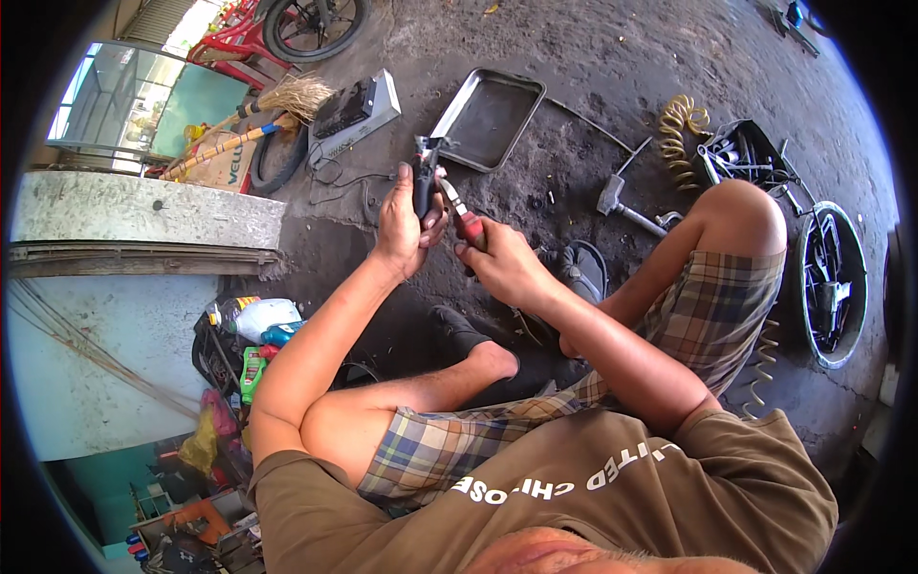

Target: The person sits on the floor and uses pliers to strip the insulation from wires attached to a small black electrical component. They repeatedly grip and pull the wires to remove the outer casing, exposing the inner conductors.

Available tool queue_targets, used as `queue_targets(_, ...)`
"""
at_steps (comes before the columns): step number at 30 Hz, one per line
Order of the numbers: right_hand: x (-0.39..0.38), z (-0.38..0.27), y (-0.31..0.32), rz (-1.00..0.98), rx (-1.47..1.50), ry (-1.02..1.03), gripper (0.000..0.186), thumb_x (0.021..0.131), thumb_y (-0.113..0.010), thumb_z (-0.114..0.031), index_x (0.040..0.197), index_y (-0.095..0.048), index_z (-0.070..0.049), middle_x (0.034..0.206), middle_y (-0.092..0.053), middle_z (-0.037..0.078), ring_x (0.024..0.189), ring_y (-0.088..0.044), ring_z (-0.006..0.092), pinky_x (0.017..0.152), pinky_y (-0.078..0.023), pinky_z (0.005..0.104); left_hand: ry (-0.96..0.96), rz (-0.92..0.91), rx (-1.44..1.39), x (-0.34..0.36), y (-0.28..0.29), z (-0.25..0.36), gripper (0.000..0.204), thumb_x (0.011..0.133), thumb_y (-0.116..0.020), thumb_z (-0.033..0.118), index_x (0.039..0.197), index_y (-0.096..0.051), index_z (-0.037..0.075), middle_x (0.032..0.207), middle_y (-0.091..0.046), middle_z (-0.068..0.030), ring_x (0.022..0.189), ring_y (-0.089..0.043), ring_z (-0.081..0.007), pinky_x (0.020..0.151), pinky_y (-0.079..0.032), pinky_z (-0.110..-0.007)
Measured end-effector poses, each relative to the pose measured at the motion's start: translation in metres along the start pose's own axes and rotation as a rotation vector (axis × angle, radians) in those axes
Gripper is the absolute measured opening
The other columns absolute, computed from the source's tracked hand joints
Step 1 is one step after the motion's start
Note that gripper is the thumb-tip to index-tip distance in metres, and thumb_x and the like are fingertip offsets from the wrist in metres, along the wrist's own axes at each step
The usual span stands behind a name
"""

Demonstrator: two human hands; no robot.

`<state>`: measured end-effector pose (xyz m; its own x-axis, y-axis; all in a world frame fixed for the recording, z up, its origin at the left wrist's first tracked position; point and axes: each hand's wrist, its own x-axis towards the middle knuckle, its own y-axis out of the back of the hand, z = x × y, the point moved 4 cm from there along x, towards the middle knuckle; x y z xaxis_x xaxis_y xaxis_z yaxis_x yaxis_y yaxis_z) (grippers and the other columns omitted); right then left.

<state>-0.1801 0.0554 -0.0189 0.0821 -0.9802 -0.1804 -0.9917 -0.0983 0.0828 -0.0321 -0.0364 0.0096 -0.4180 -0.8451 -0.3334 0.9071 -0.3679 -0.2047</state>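
**Black part in one hand, red-handled tool in the other**

The left hand (pixel 409 225) is curled around the black part (pixel 424 187), with the thumb up along its side. The right hand (pixel 504 260) is wrapped around the grip of the red-handled tool (pixel 469 228). Its shiny metal end points up to the black part, but I cannot tell if they touch. Both things are up in the middle, above the dark, dirty floor (pixel 593 91).

Just past the hands, a bit to the right, is a metal tray (pixel 490 113). To the right are a hammer (pixel 626 203), a curly yellow hose (pixel 675 124) and a round tub (pixel 858 306) with metal bits in it. Far to the left is a straw broom (pixel 296 98). Near, on the left, there is a green bottle (pixel 252 371).
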Motion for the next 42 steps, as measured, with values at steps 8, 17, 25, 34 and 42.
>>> queue_targets(8,0.011,0.018,0.001,0.112,0.396,-0.073,0.027,0.102,-0.072,-0.023,0.110,-0.066,0.002,0.083,-0.065,0.001,0.073,-0.056,0.0101,0.067,-0.048,0.0327,-0.017,0.006,0.223,0.000,0.013,0.007,0.056,0.114,-0.039,0.056,0.117,-0.065,0.006,0.067,-0.048,0.0023,0.049,-0.038,-0.0059,0.045,-0.029,-0.022)
queue_targets(17,0.019,-0.012,0.058,0.334,-0.026,0.107,0.052,0.083,-0.090,-0.034,0.110,-0.065,0.004,0.089,-0.070,0.016,0.086,-0.067,0.0230,0.083,-0.054,0.0402,0.060,-0.178,0.607,-0.014,0.000,0.029,0.052,0.114,-0.044,0.049,0.100,-0.072,0.007,0.065,-0.053,0.0050,0.050,-0.041,-0.0042,0.046,-0.030,-0.024)
queue_targets(25,0.016,-0.019,0.054,0.025,0.082,0.105,0.051,0.082,-0.089,-0.027,0.114,-0.066,0.006,0.091,-0.070,0.014,0.088,-0.063,0.0189,0.085,-0.053,0.0380,0.195,-0.250,0.712,-0.023,-0.008,0.044,0.050,0.113,-0.049,0.048,0.101,-0.073,0.006,0.067,-0.052,0.0067,0.052,-0.039,-0.0026,0.047,-0.028,-0.023)
queue_targets(34,0.011,-0.010,0.041,-0.082,0.337,-0.227,0.056,0.082,-0.087,-0.021,0.127,-0.066,0.006,0.099,-0.070,0.010,0.087,-0.062,0.0147,0.078,-0.052,0.0333,0.265,-0.229,0.893,-0.031,-0.015,0.054,0.052,0.113,-0.049,0.046,0.093,-0.071,0.004,0.068,-0.048,0.0076,0.056,-0.044,-0.0058,0.053,-0.041,-0.026)
queue_targets(42,0.016,-0.007,0.038,-0.027,0.249,0.015,0.052,0.083,-0.085,-0.024,0.121,-0.068,0.007,0.093,-0.071,0.010,0.083,-0.063,0.0150,0.076,-0.053,0.0349,0.176,-0.253,1.044,-0.033,-0.011,0.052,0.062,0.114,-0.046,0.047,0.081,-0.062,-0.002,0.060,-0.049,-0.0018,0.057,-0.050,-0.0126,0.057,-0.046,-0.036)
